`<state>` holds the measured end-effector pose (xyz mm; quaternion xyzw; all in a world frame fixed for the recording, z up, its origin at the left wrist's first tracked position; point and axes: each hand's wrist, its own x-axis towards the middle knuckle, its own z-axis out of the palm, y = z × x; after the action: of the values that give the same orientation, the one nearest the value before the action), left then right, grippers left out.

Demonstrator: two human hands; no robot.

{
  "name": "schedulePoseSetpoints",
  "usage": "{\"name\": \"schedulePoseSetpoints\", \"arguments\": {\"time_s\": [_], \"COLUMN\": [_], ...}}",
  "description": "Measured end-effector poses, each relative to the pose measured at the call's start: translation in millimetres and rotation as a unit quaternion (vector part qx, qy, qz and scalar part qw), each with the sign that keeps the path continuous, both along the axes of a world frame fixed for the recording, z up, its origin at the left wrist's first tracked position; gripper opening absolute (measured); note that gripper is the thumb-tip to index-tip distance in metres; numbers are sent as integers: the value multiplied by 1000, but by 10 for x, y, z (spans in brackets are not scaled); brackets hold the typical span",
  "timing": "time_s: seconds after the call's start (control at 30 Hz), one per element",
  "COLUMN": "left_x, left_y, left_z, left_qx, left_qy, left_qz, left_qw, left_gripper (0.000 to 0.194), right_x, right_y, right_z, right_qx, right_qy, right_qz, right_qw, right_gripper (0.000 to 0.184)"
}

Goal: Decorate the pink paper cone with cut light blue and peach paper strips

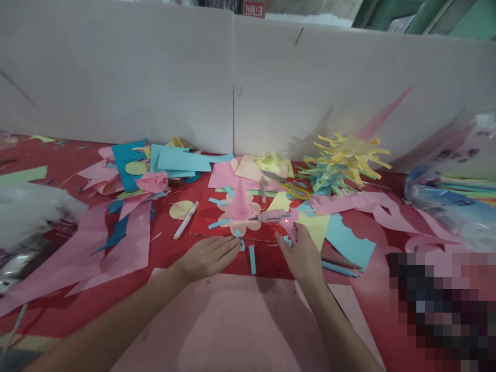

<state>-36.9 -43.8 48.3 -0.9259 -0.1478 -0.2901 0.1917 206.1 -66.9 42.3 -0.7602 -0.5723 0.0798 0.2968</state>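
Observation:
A pink paper cone (241, 200) stands upright on a pale pink flower-shaped paper (253, 223). Several blue paper strips (219, 223) stick out around the flower's edge. My left hand (211, 256) lies flat with fingers stretched, its fingertips touching a blue strip (239, 238) at the flower's near side. A pink glue gun (287, 221) with a lit red light is in my right hand (304, 253). Its nozzle points left, close to the cone's base. One loose blue strip (252, 259) rests between my hands.
A white pen (186, 220) lies left of the flower. Behind are yellow-handled scissors (296, 190) and a fringed yellow-green paper piece with a pink cone (349, 155). Pink paper scraps (132, 232) cover the left side. A white panel (155, 77) closes off the back.

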Motion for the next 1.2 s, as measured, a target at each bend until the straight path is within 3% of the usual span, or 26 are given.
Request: {"name": "schedulePoseSetpoints", "arguments": {"time_s": [0.13, 0.33, 0.7, 1.2], "left_x": [-173, -191, -38, -47], "left_y": [31, 85, 289, 219], "left_z": [-9, -19, -368, -338], "left_qx": [-1, -22, -195, -312], "left_qy": [-18, -53, -111, -84], "left_qz": [5, 34, 65, 53], "left_qw": [1000, 998, 972, 945], "left_gripper": [28, 21, 24, 24], "right_x": [-181, -226, -213, -150], "right_y": [24, 19, 9, 12], "right_z": [-35, -47, -67, -71], "right_qx": [-15, -61, -69, -78], "right_qy": [-70, -112, -96, -59], "right_qz": [31, 39, 20, 3], "right_qw": [997, 991, 993, 995], "right_gripper": [38, 34, 37, 40]}}
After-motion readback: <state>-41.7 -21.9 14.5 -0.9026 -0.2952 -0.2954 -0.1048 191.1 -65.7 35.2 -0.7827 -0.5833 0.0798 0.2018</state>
